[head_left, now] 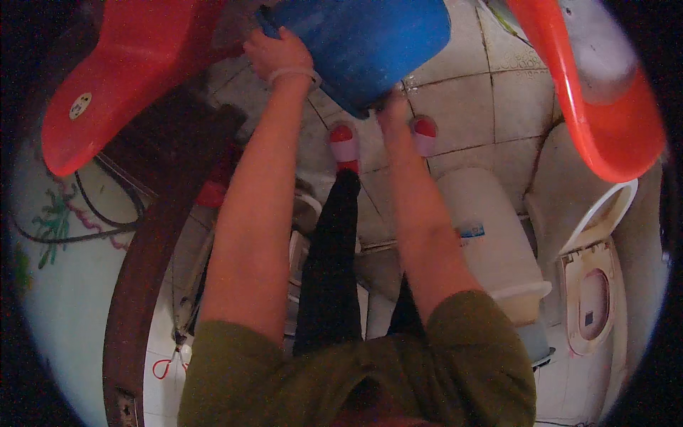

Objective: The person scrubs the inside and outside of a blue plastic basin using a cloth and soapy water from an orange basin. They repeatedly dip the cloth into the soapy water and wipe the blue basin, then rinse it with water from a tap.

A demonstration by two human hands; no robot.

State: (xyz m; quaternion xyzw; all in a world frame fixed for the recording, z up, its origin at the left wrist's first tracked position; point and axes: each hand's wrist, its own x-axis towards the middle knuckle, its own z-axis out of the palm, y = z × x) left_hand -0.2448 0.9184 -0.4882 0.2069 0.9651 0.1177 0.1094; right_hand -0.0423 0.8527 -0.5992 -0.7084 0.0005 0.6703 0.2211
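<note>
A large blue plastic container (368, 48), tilted above the tiled floor, is between my two hands at the top centre. My left hand (280, 53) grips its left side near the dark rim; a bracelet is on that wrist. Low on its near right corner, my right hand (392, 112) is closed around the edge, blurred and partly hidden. What the container holds cannot be seen. My feet in red and pink footwear (344, 144) stand on the tiles below it.
Red plastic chairs or stools (155, 48) reach in at upper left and upper right (613, 139). A white lidded bin (480, 213) stands right of my legs, beside a toilet (592, 304). At left are a dark door frame (144, 277), a black cable (112, 229) and red-handled scissors (163, 368).
</note>
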